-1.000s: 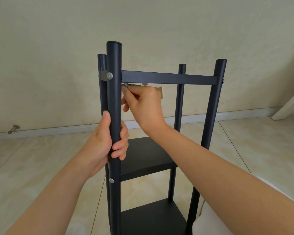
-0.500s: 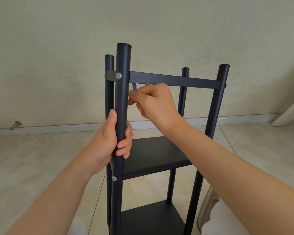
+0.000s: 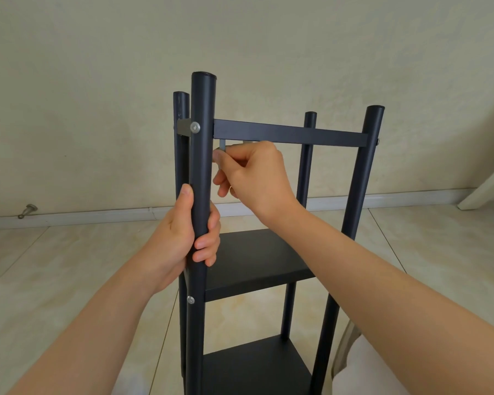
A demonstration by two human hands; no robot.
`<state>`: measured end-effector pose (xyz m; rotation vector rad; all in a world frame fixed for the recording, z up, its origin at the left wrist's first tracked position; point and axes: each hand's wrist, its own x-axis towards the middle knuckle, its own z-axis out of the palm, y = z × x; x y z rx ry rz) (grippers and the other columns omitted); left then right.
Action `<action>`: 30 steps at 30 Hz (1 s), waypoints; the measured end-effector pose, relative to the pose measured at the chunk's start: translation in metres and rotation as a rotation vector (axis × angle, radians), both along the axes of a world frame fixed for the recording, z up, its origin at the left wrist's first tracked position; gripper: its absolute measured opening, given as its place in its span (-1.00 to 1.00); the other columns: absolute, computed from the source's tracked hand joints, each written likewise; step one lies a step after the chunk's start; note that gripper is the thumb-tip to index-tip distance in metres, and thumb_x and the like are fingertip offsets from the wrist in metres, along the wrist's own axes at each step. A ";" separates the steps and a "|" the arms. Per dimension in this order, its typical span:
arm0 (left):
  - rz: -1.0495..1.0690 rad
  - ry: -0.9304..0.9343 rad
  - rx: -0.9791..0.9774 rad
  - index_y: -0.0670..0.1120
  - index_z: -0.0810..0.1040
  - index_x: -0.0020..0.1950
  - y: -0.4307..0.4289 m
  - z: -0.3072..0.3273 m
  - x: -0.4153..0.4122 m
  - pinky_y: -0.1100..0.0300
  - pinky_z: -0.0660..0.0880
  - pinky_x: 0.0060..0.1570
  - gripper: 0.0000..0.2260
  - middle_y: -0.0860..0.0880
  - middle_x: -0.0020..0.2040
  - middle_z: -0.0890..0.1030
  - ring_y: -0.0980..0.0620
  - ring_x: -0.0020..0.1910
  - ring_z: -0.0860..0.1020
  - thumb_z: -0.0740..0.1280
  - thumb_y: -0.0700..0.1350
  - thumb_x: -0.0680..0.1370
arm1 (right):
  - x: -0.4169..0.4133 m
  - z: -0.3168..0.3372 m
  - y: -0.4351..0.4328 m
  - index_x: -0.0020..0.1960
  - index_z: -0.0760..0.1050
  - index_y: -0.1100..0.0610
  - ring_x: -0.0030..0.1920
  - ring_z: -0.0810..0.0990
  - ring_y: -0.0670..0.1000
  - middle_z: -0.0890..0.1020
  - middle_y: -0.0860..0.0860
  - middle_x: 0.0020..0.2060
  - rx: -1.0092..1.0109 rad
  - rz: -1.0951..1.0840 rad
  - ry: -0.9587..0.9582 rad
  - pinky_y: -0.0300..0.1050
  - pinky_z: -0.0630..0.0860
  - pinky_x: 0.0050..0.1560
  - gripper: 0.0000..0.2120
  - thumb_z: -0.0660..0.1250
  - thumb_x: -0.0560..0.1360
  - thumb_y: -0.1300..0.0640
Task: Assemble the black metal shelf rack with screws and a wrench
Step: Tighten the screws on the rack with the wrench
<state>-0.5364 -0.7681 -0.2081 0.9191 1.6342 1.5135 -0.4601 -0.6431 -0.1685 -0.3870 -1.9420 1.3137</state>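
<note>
The right hand (image 3: pixel 251 172) pinches a small grey wrench (image 3: pixel 222 145), whose visible end stands upright just under the top crossbar (image 3: pixel 290 135). The left hand (image 3: pixel 183 235) wraps around the near left post (image 3: pixel 201 109). The black rack (image 3: pixel 362 172) stands on the tiled floor (image 3: pixel 69 280), long axis vertical. It shows four posts, two shelves (image 3: pixel 257 258) and three visible screw heads (image 3: pixel 195 127).
</note>
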 end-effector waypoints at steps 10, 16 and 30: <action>-0.014 -0.010 0.016 0.00 0.45 -0.39 -0.001 -0.003 -0.004 0.20 0.42 -0.50 -0.40 0.01 -0.53 0.26 0.05 -0.60 0.25 0.08 0.54 0.34 | -0.021 -0.018 -0.001 -0.22 0.63 0.34 -0.52 0.52 -0.15 0.61 0.10 -0.43 0.103 -0.105 0.164 -0.30 0.49 -0.44 -0.67 0.26 0.63 0.21; -0.016 0.005 0.012 0.00 0.44 -0.38 -0.003 -0.003 -0.004 0.19 0.43 -0.50 -0.39 0.00 -0.52 0.27 0.05 -0.59 0.26 0.04 0.52 0.39 | -0.029 -0.023 0.000 -0.26 0.61 0.33 -0.47 0.55 -0.06 0.59 0.05 -0.47 0.182 -0.185 0.237 -0.17 0.55 -0.34 -0.67 0.27 0.62 0.24; 0.019 0.020 0.014 0.00 0.44 -0.42 -0.001 -0.001 -0.001 0.18 0.41 -0.51 -0.42 0.00 -0.53 0.26 0.05 -0.60 0.25 -0.03 0.43 0.44 | -0.001 -0.046 0.027 -0.26 0.50 0.26 -0.23 0.60 0.18 0.61 0.17 -0.30 0.436 -0.077 -0.319 0.08 0.55 -0.07 -0.64 0.19 0.65 0.14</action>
